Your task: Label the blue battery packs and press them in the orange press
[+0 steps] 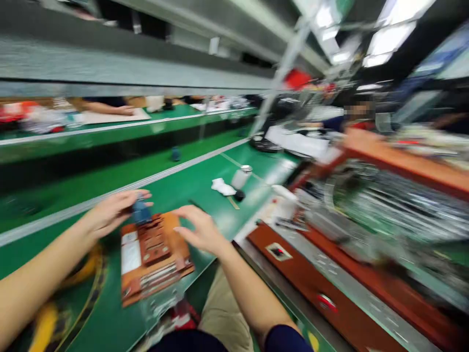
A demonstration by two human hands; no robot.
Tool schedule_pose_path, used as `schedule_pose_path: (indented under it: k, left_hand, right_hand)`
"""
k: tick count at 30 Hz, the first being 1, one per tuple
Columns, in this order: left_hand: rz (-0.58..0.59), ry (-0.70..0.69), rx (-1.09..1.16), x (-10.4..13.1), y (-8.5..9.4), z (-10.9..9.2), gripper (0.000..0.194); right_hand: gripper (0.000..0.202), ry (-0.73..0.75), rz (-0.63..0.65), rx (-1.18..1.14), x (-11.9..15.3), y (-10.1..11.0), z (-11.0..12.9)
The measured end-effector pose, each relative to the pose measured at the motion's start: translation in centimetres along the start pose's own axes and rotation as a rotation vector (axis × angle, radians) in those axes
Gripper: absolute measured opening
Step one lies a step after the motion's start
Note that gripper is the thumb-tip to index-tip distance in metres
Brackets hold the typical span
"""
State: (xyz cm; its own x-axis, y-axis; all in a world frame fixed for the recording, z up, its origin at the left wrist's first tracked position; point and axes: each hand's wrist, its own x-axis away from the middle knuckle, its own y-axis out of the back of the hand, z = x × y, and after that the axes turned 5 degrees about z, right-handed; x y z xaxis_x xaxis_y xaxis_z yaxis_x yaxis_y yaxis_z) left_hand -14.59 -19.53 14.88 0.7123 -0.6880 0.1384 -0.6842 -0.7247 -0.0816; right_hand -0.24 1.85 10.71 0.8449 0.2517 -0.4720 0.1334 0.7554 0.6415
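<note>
A reddish-brown fixture block [156,239] with a white label sits on an orange-brown base plate [172,225] in front of me. At its far left corner, my left hand [113,212] has its fingers around a small blue piece [141,211]; blur hides the exact grip. My right hand [200,227] is at the right edge of the plate, with thumb and fingers apart and nothing seen between them. Whether it touches the plate, I cannot tell. Metal rods [159,277] run along the near side of the plate.
A white-bodied bottle [242,177] and a crumpled white tissue [222,187] are farther along the green bench [198,181]. Yellow-and-black curved tape [93,278] lies at left. A brown conveyor frame [293,274] with a red switch runs along my right. Across the bench, another person's arm [110,108] shows.
</note>
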Motion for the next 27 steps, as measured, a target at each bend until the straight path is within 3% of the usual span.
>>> schedule_pose_path:
  k: [1, 3, 5, 7, 9, 11, 13, 17, 21, 24, 27]
  left_hand:
    - [-0.024, 0.045, 0.053, 2.4, 0.2, 0.6, 0.048]
    - [0.001, 0.092, 0.168, 5.0, -0.6, 1.8, 0.056]
    - [0.042, 0.085, 0.248, 5.9, -1.9, 2.7, 0.060]
    - [-0.003, 0.081, 0.251, 6.4, -2.8, 3.4, 0.063]
    - [-0.129, 0.082, 0.188, 7.7, -3.3, 3.7, 0.066]
    - [-0.264, 0.060, 0.070, 9.6, -3.4, 3.7, 0.066]
    - [-0.324, 0.042, -0.056, 12.2, -3.3, 3.5, 0.059]
    - [-0.275, 0.167, -0.198, 17.7, -3.9, 3.8, 0.044]
    - [-0.207, 0.283, -0.198, 21.9, -6.1, 6.5, 0.038]
    - [-0.112, 0.265, -0.086, 23.8, -8.5, 9.6, 0.040]
    - [0.014, 0.262, 0.110, 24.3, -10.3, 11.5, 0.045]
  right_hand:
    - [0.053, 0.055, 0.020, -0.080, -0.9, -0.4, 0.0]
    - [0.088, 0.159, 0.126, -0.200, -2.3, -1.4, 0.2]
    - [0.101, 0.232, 0.232, -0.276, -3.1, -2.3, 0.6]
    - [0.097, 0.238, 0.291, -0.325, -3.3, -3.2, 0.8]
    - [0.092, 0.173, 0.310, -0.318, -3.3, -3.9, 0.2]
    - [0.089, 0.077, 0.337, -0.243, -3.4, -4.5, -0.8]
    - [0.090, 0.009, 0.400, -0.149, -3.7, -5.0, -1.8]
    - [0.092, -0.005, 0.544, -0.024, -5.1, -5.9, -2.5]
    - [0.101, 0.058, 0.685, -0.033, -5.7, -6.5, -2.7]
    - [0.104, 0.052, 0.641, -0.109, -4.6, -6.5, -3.5]
    - [0.069, -0.050, 0.341, -0.112, -2.1, -5.9, -4.8]
